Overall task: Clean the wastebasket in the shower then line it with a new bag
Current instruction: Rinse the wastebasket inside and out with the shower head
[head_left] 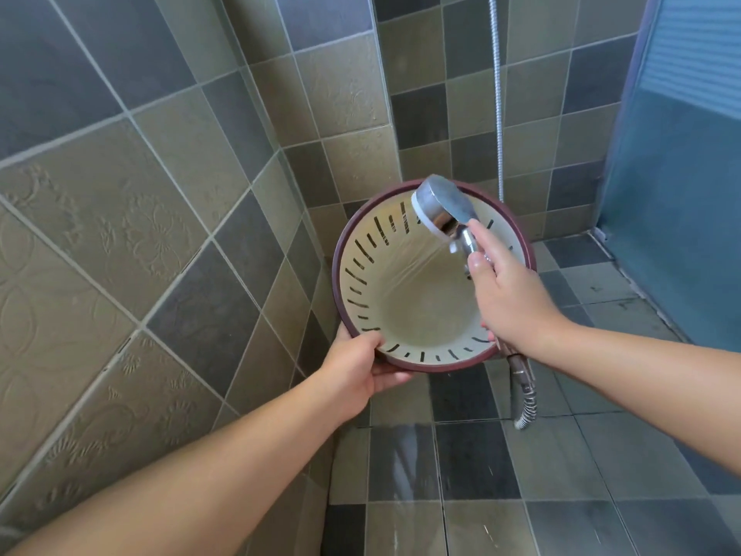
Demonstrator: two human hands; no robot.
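Observation:
The wastebasket (363,250) is cream inside with dark slots and a maroon rim; its open mouth is tilted toward me in the shower corner. My left hand (361,365) grips its near rim, thumb inside. My right hand (507,292) holds the handle of a chrome shower head (443,204) over the basket's right side. Water sprays from the head down and left into the basket. The basket's outside and base are hidden.
Tiled walls close in on the left and behind the basket. A metal hose (498,94) runs down the back wall and another stretch (526,399) loops below my right wrist. A blue glass panel (677,174) stands on the right. The floor tiles (461,475) are wet.

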